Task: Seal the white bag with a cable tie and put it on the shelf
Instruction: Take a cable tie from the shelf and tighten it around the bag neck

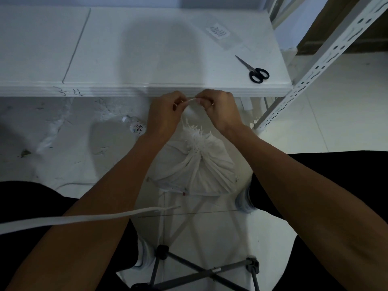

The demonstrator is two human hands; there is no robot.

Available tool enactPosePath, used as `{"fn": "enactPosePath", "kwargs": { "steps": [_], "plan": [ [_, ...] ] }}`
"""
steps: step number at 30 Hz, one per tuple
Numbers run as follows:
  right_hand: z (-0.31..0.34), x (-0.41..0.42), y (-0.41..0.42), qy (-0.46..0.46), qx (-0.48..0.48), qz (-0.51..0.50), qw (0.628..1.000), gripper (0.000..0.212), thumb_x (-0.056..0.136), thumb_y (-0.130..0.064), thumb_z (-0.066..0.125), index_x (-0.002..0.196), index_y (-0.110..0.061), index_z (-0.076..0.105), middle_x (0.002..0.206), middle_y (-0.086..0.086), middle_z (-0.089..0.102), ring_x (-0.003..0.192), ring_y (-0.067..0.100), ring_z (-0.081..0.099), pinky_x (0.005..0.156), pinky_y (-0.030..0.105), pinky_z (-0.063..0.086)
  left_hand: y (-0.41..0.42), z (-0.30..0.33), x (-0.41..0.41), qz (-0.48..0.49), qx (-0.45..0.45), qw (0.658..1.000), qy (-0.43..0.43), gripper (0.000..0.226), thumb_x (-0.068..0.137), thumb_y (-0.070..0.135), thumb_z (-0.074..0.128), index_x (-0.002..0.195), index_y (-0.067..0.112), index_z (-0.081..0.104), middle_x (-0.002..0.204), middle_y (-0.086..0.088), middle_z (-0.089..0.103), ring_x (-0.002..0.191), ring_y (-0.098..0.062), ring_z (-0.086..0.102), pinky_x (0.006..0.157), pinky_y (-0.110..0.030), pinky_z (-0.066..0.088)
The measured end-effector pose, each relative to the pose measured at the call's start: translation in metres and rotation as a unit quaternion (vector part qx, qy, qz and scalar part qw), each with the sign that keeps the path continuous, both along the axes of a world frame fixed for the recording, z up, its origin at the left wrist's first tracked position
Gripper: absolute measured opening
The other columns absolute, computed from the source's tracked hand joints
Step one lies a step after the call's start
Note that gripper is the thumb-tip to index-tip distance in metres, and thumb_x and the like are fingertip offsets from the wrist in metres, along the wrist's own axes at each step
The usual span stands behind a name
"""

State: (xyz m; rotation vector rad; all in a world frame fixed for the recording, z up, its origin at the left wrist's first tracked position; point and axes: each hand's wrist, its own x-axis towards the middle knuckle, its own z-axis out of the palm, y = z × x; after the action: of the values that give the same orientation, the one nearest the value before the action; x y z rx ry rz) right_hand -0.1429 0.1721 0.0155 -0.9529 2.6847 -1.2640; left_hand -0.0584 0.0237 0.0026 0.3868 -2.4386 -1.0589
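The white bag point(197, 169) stands on the floor between my knees, its mouth gathered into a frayed bunch point(194, 137). A thin white cable tie point(186, 102) spans between my two hands just above that bunch. My left hand point(164, 114) pinches one end of it and my right hand point(220, 110) pinches the other. Both hands hover in front of the white shelf point(147, 59), close to its front edge.
Black-handled scissors point(254, 70) and a clear packet with a label point(220, 32) lie on the shelf at the right. A plastic bottle point(135, 124) lies on the floor to the left. A perforated shelf post point(315, 66) rises at right. A folding stool frame point(205, 269) is below me.
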Motion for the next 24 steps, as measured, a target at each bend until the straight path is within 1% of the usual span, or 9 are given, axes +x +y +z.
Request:
{"fn": "enactPosePath", "kwargs": {
  "steps": [4, 7, 11, 13, 16, 18, 19, 21, 24],
  "plan": [
    [0.004, 0.001, 0.003, -0.052, -0.094, -0.073, 0.992, 0.016, 0.089, -0.021, 0.061, 0.096, -0.015, 0.074, 0.083, -0.002, 0.074, 0.073, 0.011, 0.069, 0.075, 0.038, 0.058, -0.004, 0.015, -0.004, 0.043, 0.084, 0.995, 0.032, 0.007, 0.082, 0.019, 0.071, 0.086, 0.013, 0.073, 0.079, 0.0, 0.073, 0.068, -0.004, 0.064, 0.07, -0.022, 0.056],
    [0.017, -0.002, -0.003, -0.041, -0.131, -0.071, 0.988, 0.015, 0.09, -0.019, 0.059, 0.097, -0.015, 0.072, 0.085, -0.006, 0.072, 0.075, 0.01, 0.067, 0.075, 0.037, 0.058, -0.011, 0.039, -0.015, 0.041, 0.172, 0.982, 0.06, 0.009, 0.083, 0.018, 0.07, 0.089, 0.012, 0.073, 0.081, -0.001, 0.073, 0.07, -0.012, 0.068, 0.063, -0.029, 0.059],
    [0.025, -0.003, -0.003, 0.004, -0.123, -0.07, 0.99, 0.016, 0.091, -0.017, 0.057, 0.099, -0.014, 0.071, 0.092, -0.005, 0.072, 0.082, 0.009, 0.065, 0.077, 0.028, 0.054, -0.014, 0.046, -0.015, 0.018, 0.189, 0.98, 0.061, 0.011, 0.084, 0.017, 0.07, 0.092, 0.011, 0.072, 0.081, -0.001, 0.071, 0.069, -0.013, 0.067, 0.06, -0.027, 0.057],
    [0.023, -0.005, 0.001, 0.025, -0.081, -0.059, 0.995, 0.018, 0.092, -0.017, 0.056, 0.1, -0.013, 0.072, 0.096, -0.001, 0.073, 0.085, 0.012, 0.066, 0.079, 0.029, 0.053, -0.013, 0.035, -0.01, 0.0, 0.2, 0.979, 0.034, 0.01, 0.084, 0.018, 0.07, 0.091, 0.012, 0.071, 0.078, 0.0, 0.069, 0.066, -0.011, 0.065, 0.062, -0.026, 0.056],
    [0.022, -0.017, 0.006, 0.017, 0.112, -0.026, 0.993, 0.021, 0.089, -0.016, 0.053, 0.099, -0.018, 0.071, 0.099, 0.004, 0.073, 0.089, 0.023, 0.066, 0.079, 0.036, 0.054, -0.013, 0.015, -0.002, -0.012, 0.256, 0.966, -0.038, 0.014, 0.086, 0.024, 0.071, 0.096, 0.014, 0.069, 0.079, 0.002, 0.067, 0.063, -0.008, 0.059, 0.06, -0.028, 0.054],
    [0.026, -0.024, 0.008, -0.018, 0.295, -0.01, 0.955, 0.023, 0.085, -0.02, 0.052, 0.101, -0.022, 0.069, 0.102, 0.006, 0.072, 0.094, 0.029, 0.065, 0.081, 0.037, 0.05, -0.015, 0.005, 0.008, -0.033, 0.317, 0.937, -0.14, 0.029, 0.084, 0.034, 0.071, 0.104, 0.013, 0.066, 0.09, -0.001, 0.066, 0.069, -0.012, 0.059, 0.061, -0.032, 0.053],
    [0.03, -0.026, 0.008, -0.025, 0.349, -0.009, 0.937, 0.025, 0.084, -0.022, 0.052, 0.103, -0.021, 0.068, 0.104, 0.006, 0.071, 0.096, 0.03, 0.065, 0.084, 0.039, 0.048, -0.017, 0.0, 0.013, -0.057, 0.331, 0.918, -0.21, 0.039, 0.081, 0.04, 0.071, 0.108, 0.012, 0.064, 0.095, -0.003, 0.065, 0.072, -0.015, 0.058, 0.062, -0.032, 0.052],
    [0.044, -0.028, 0.004, -0.013, 0.359, -0.022, 0.933, 0.028, 0.081, -0.025, 0.05, 0.102, -0.02, 0.067, 0.103, 0.007, 0.07, 0.095, 0.031, 0.065, 0.086, 0.041, 0.048, -0.019, -0.01, 0.023, -0.113, 0.343, 0.87, -0.336, 0.042, 0.077, 0.042, 0.072, 0.107, 0.013, 0.064, 0.091, -0.005, 0.06, 0.071, -0.016, 0.055, 0.064, -0.03, 0.05],
    [0.076, -0.029, -0.008, -0.016, 0.155, -0.046, 0.987, 0.023, 0.075, -0.03, 0.049, 0.083, -0.018, 0.067, 0.085, 0.001, 0.07, 0.079, 0.021, 0.066, 0.071, 0.031, 0.052, -0.009, -0.015, 0.028, -0.183, 0.398, 0.813, -0.383, 0.044, 0.075, 0.033, 0.077, 0.112, 0.014, 0.061, 0.08, -0.007, 0.052, 0.067, -0.015, 0.048, 0.066, -0.03, 0.048]
  ]
}}
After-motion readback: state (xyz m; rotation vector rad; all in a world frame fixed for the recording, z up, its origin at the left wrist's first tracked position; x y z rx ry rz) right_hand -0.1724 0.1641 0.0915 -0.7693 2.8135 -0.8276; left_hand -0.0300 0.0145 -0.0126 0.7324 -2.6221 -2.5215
